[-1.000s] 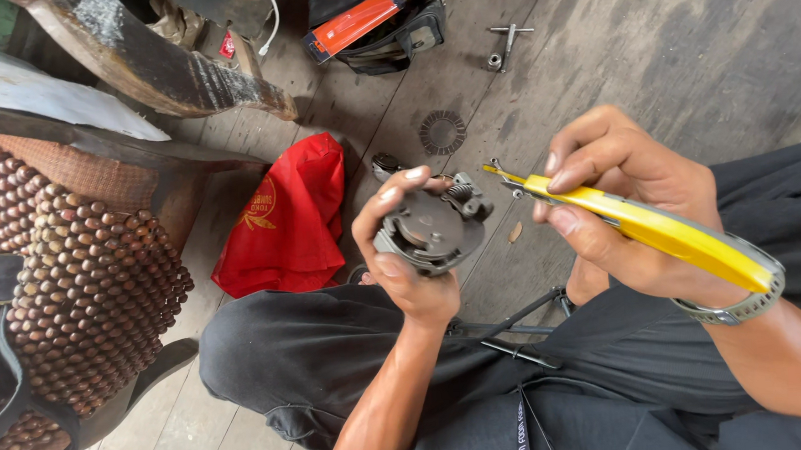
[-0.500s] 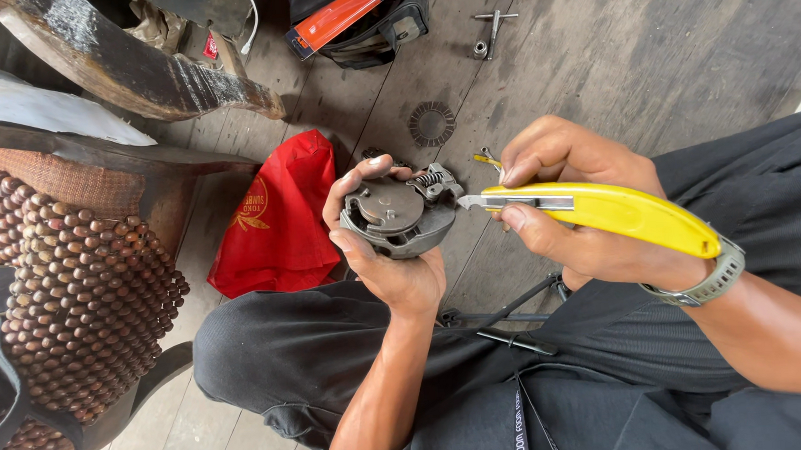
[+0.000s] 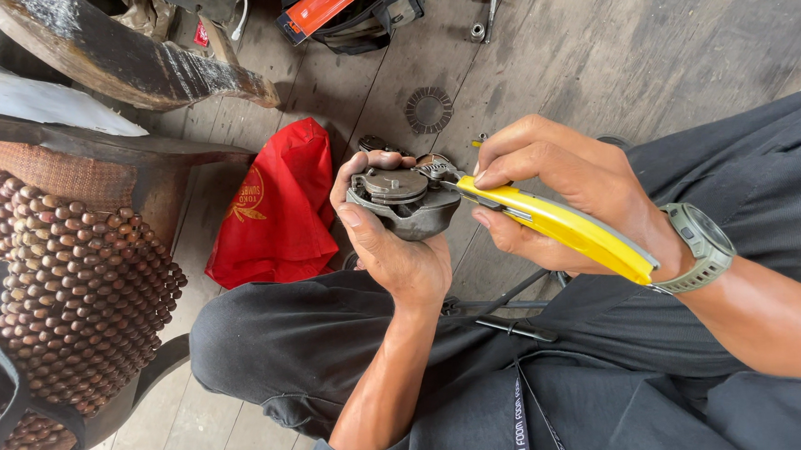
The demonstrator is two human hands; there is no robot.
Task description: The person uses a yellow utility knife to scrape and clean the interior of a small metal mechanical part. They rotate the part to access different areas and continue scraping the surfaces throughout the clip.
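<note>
You are cradling a grey metal part (image 3: 404, 202) in your left hand (image 3: 392, 239), fingers curled closed around its body, held above your lap over the wooden floor (image 3: 592, 51). Your right hand (image 3: 563, 184) is gripping yellow-handled pliers (image 3: 556, 226), fingers wrapped tightly, the tip meeting the part's right edge. The pliers' long axis is running from lower right up to the left, so the part is lying just left of your right fingers. A red bag (image 3: 276, 209) is lying left of the part. Compared with half a second ago, the pliers are tilting more steeply and pressing closer in.
</note>
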